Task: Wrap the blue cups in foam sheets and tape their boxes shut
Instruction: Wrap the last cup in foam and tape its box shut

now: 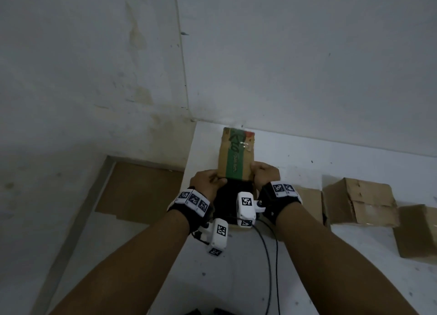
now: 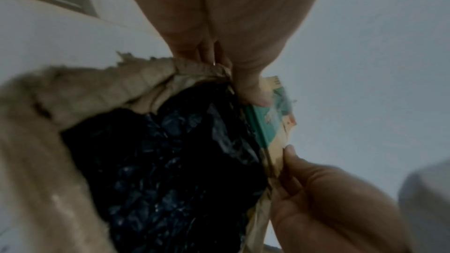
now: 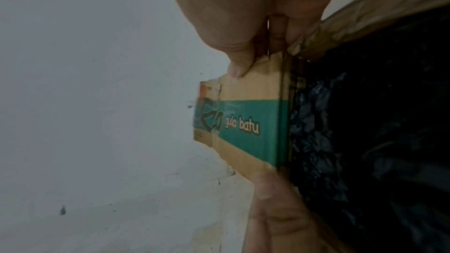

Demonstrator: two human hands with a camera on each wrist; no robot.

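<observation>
An open cardboard box stands on the white table by the wall, and its far flap point(image 1: 236, 156), printed with a green band, is raised. My left hand point(image 1: 208, 179) pinches the flap's near left corner. My right hand point(image 1: 264, 172) pinches the near right corner. Dark crinkled wrapping point(image 1: 233, 196) fills the box below the flap. In the left wrist view my left hand point(image 2: 243, 86) grips the cardboard edge beside a torn side flap point(image 2: 136, 80). In the right wrist view my right hand point(image 3: 239, 62) holds the green-banded flap point(image 3: 250, 122). No blue cup shows.
Two more cardboard boxes point(image 1: 359, 201) point(image 1: 418, 232) sit to the right on the table point(image 1: 331, 161). A flat cardboard sheet point(image 1: 139, 191) lies on the floor at the left. Black cables point(image 1: 269, 255) trail toward me. Walls close in behind and left.
</observation>
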